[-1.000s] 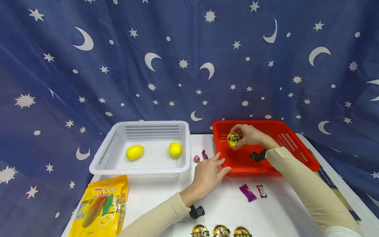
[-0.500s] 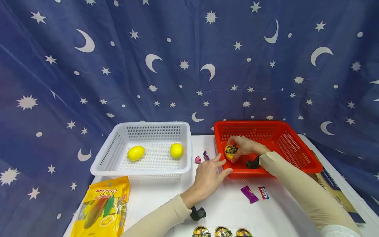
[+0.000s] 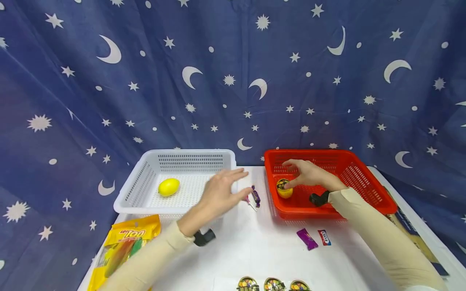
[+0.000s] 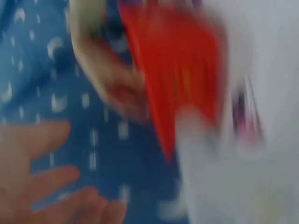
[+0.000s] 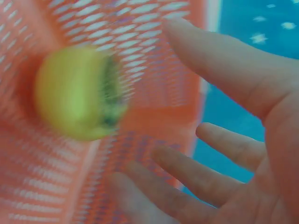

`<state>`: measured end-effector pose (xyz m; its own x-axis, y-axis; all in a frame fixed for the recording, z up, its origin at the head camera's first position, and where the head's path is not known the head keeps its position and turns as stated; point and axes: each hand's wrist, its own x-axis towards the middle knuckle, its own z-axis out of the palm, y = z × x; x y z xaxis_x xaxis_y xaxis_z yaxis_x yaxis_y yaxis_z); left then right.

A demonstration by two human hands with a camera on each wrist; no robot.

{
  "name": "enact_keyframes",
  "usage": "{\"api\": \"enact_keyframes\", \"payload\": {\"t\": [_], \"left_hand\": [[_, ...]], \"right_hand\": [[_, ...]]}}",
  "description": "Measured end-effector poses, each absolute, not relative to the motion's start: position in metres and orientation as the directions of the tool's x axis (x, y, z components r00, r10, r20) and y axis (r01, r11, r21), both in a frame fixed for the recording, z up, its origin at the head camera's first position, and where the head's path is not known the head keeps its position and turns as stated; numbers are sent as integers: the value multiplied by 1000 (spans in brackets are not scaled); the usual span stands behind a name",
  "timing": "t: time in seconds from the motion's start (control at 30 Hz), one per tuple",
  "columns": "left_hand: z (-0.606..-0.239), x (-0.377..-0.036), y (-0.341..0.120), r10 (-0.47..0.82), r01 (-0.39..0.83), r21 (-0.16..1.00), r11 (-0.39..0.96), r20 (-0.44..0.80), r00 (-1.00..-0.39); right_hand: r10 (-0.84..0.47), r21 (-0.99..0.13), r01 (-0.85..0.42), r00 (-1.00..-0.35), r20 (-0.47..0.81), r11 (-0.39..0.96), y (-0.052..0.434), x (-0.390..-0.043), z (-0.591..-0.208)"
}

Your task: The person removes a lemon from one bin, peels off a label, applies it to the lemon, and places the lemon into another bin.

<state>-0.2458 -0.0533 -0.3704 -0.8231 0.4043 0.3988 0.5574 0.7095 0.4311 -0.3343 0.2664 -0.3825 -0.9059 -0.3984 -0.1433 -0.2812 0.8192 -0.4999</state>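
My right hand (image 3: 312, 175) is over the red basket (image 3: 349, 210), its fingers spread and holding nothing. Just left of it, a lemon (image 3: 285, 195) with a dark round sticker sits in the basket's left end. In the right wrist view the lemon (image 5: 67, 95) stands apart from the fingers. My left hand (image 3: 214, 192), fingers extended, is in front of the right side of the white basket (image 3: 153, 210). One lemon (image 3: 169, 187) shows in that basket; the other lemon there is hidden behind the left hand. The left wrist view is blurred.
Wrapped sweets lie between the baskets, among them a purple candy (image 3: 256, 197). Another purple candy (image 3: 307, 239) and a small red-and-blue one (image 3: 324, 237) lie before the red basket. Round stickers (image 3: 274, 284) line the front. A yellow snack bag (image 3: 120, 250) is at left.
My right hand set the stickered lemon down in the red basket, let go and rose slightly. My left hand left the red basket's rim and moved left to the white basket.
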Motion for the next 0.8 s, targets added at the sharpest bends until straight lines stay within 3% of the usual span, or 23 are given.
{"api": "enact_keyframes", "payload": {"t": [0.17, 0.3, 0.43, 0.57, 0.8], "left_hand": [[-341, -288, -132, 462, 533, 289, 796, 280, -842], [-340, -320, -162, 511, 520, 197, 831, 99, -854], [-349, -350, -150, 538, 524, 160, 837, -59, -841], [-362, -373, -128, 574, 552, 168, 817, -140, -807], [-403, -382, -119, 549, 504, 227, 833, -233, -803]], "right_hand": [[-439, -504, -390, -898, 24, 771, 243, -306, -365], [-484, -529, -500, -856, 181, 686, 205, -276, -367], [-499, -518, -580, -812, 304, 628, 166, -253, -381], [-480, -503, -586, -810, 337, 635, 134, -243, -401], [-453, -437, -597, -800, 395, 673, 108, -239, -432]]}}
